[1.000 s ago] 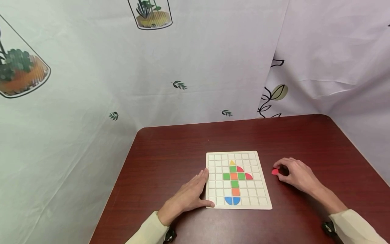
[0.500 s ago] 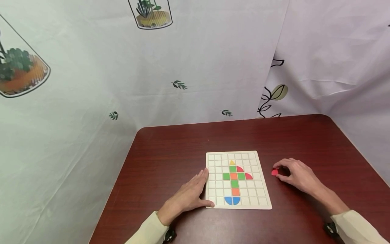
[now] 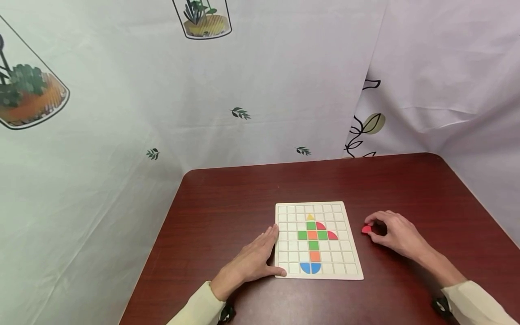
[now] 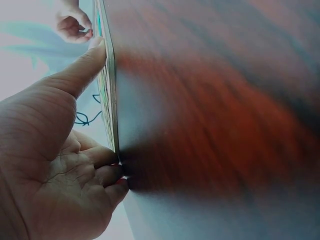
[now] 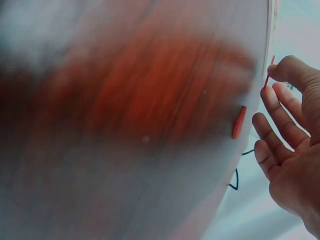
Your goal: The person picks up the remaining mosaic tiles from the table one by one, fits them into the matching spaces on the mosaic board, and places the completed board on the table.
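The left hand (image 3: 253, 258) rests along the left edge of a cream grid board (image 3: 289, 247), its fingers straight and its thumb over the near corner. In the left wrist view, that thumb (image 4: 82, 67) presses on the board's rim. To the right of the board, the right hand (image 3: 400, 234) pinches a small red tile (image 3: 366, 229) between thumb and forefinger. Seen edge-on in the right wrist view, the tile (image 5: 269, 75) is thin; the other fingers are loosely bent. On the board sit green tiles (image 3: 313, 245), orange tiles (image 3: 314, 256), red quarter-circles (image 3: 332, 235), blue quarter-circles (image 3: 305, 267) and a yellow triangle (image 3: 310, 217).
A dark red-brown wooden table (image 3: 227, 198) bears the board. In the right wrist view, a red shape (image 5: 239, 122) shows on the table surface; I cannot tell if it is a reflection. Pale printed cloth (image 3: 264, 81) hangs behind the table.
The red tile turns slightly within the right hand's pinch. Both hands and the board stay in place.
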Motion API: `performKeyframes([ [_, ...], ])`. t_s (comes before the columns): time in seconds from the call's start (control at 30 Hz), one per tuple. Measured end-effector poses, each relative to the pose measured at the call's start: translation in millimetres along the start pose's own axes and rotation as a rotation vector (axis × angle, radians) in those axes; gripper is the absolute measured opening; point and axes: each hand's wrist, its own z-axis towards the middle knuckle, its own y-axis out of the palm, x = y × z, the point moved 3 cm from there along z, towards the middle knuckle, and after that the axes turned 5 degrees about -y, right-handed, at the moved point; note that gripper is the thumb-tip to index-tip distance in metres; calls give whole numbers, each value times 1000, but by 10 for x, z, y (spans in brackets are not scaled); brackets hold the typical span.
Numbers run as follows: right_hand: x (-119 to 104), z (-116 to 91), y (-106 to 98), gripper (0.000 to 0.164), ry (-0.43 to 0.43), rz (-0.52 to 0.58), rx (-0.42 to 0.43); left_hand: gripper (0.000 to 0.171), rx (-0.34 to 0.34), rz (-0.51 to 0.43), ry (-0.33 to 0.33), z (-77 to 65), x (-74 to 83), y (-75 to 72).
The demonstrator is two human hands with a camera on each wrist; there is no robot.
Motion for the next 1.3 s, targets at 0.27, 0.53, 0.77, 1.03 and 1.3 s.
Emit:
performKeyframes([
  [0.27,-85,85,-72,36,-50,96,88,119,-5,-9,-13,-8,-3,2],
  [0.53,-246,226,-124,37,-68,206,108,119,-8,-16,-20,-8,-2,6],
  [0.77,-378,378,-91,35,-58,278,82,119,-8,-10,-21,-2,-3,5],
  [1.03,-562,613,21,35,-51,341,21,120,-8,-5,-20,5,-1,13],
  [1.3,-694,803,231,30,-28,377,-46,118,8,10,2,4,10,3],
])
